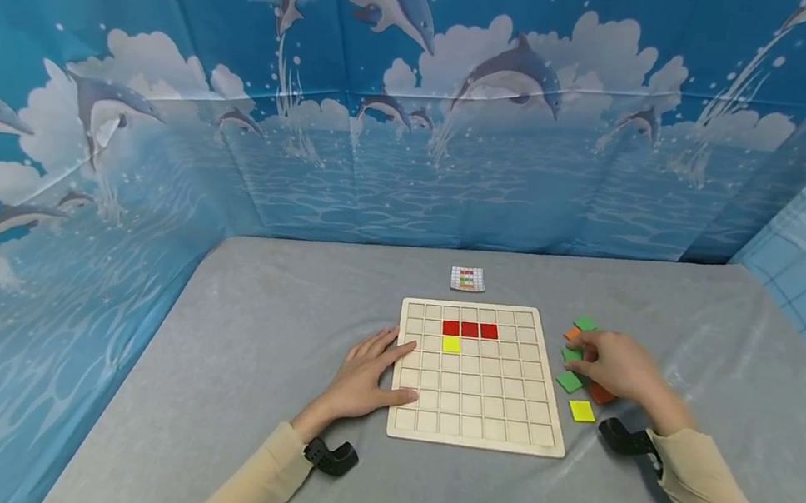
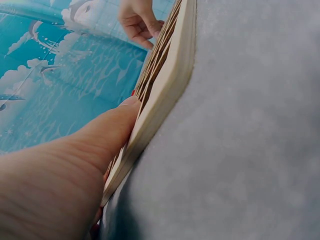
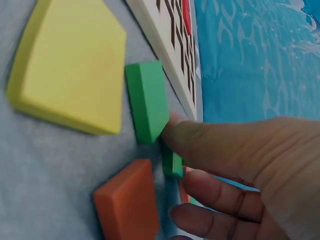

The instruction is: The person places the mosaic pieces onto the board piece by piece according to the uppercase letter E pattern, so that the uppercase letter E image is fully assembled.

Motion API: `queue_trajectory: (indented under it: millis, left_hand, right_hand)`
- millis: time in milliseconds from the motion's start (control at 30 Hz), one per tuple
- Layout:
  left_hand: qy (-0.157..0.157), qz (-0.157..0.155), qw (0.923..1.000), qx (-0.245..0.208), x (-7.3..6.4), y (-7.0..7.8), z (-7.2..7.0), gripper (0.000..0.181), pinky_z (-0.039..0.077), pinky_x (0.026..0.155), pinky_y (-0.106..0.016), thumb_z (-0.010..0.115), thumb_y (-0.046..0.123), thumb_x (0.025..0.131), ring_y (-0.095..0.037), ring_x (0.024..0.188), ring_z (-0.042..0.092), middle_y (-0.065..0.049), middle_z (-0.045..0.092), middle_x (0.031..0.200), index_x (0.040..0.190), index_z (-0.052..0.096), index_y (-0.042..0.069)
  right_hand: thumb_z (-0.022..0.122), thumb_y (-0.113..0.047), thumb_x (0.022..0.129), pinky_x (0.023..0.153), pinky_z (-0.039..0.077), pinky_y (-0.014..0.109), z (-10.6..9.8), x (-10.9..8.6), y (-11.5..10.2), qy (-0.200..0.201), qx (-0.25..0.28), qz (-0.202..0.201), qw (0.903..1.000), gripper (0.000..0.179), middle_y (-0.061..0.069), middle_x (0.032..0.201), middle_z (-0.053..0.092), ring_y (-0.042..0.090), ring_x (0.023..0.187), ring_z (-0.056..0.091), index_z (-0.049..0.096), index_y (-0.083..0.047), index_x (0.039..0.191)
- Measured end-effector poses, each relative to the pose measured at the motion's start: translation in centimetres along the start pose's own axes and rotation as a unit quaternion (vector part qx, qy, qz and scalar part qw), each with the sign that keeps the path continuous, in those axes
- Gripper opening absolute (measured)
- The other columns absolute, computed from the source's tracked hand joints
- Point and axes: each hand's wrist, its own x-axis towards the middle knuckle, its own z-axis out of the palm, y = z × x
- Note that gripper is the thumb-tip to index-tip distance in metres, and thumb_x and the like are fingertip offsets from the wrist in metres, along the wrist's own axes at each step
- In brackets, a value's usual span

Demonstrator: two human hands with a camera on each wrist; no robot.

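A wooden grid board (image 1: 493,409) lies on the grey cloth, bearing three red tiles (image 1: 469,329) in a row and a yellow tile (image 1: 451,344) below the leftmost. My left hand (image 1: 361,376) rests at the board's left edge, with thumb and index finger spread over the rim. To the right of the board, my right hand (image 1: 619,364) pinches a green tile (image 1: 571,354) among loose tiles; its thumb partly covers that tile in the right wrist view. Nearby lie another green tile (image 3: 147,100), an orange-red tile (image 3: 129,202) and a loose yellow tile (image 3: 72,65).
Behind the board lies a small card (image 1: 467,279) printed with a coloured grid pattern. Another green tile (image 1: 585,323) and an orange tile (image 1: 571,333) lie beyond the right hand's fingers. A dolphin-print curtain (image 1: 397,175) hangs along the table's back and sides.
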Motion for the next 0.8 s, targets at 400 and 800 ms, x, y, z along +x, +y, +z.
queue_trajectory:
  millis: [400, 800]
  left_hand:
    - [0.002, 0.006, 1.0000, -0.002, 0.0, -0.1, 0.0, 0.075, 0.011, 0.108, -0.052, 0.063, 0.052, 0.086, -0.026, 0.142, 0.010, -0.010, 0.018, 0.156, 0.148, 0.037, 0.019]
    - [-0.003, -0.009, 0.9999, -0.004, 0.0, 0.3, -0.2, 0.075, 0.010, 0.109, -0.051, 0.064, 0.053, 0.085, -0.023, 0.142, 0.010, -0.009, 0.018, 0.156, 0.148, 0.038, 0.020]
  right_hand:
    - [0.079, -0.017, 0.079, 0.056, 0.038, 0.033, 0.6, -0.2, 0.5, 0.041, 0.025, -0.023, 0.9986, 0.024, 0.003, 0.078, 0.054, 0.018, 0.064, 0.046, 0.061, -0.006, 0.090]
    - [0.071, -0.006, 0.086, 0.066, 0.049, 0.036, 0.9, -0.2, -2.6, 0.109, 0.102, -0.074, 0.9860, 0.010, 0.002, 0.083, 0.062, 0.018, 0.073, 0.059, 0.065, -0.006, 0.094]
